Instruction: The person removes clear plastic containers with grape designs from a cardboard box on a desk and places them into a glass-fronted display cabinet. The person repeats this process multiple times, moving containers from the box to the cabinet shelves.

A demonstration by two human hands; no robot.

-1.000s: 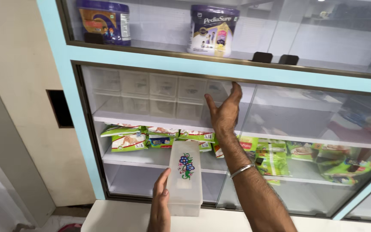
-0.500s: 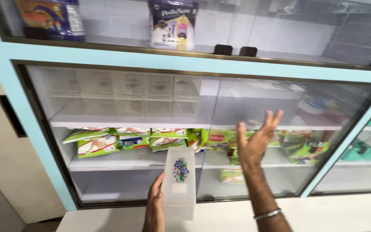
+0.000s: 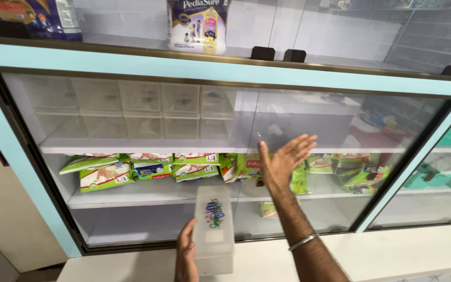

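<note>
The left hand (image 3: pixel 186 256) grips a translucent white rectangular plastic box (image 3: pixel 214 230) along its left edge, holding it upright low in the view, just above the white counter ledge (image 3: pixel 392 253). The box bears a small blue-and-green floral print on its face; its contents cannot be made out.

The right hand (image 3: pixel 282 162) is empty, fingers spread and extended, palm flat against the sliding glass door (image 3: pixel 340 156) of the pale-blue-framed display cabinet (image 3: pixel 6 172). The forearm rises steeply from bottom right, with a thin silver bangle (image 3: pixel 303 242) at the wrist. The two hands are apart.

Behind the glass, the upper shelf carries two rows of clear plastic compartment bins (image 3: pixel 131 112), which look empty. The middle shelf holds green-and-white soft packets (image 3: pixel 105 175) lying in a row. On top of the cabinet stand a white tin (image 3: pixel 198 23) and a dark blue packet (image 3: pixel 37 18).

Versus 0.5 s ago: the right hand sits further right on the glass, more tilted. The box is in about the same place, the left hand's grip unchanged.
</note>
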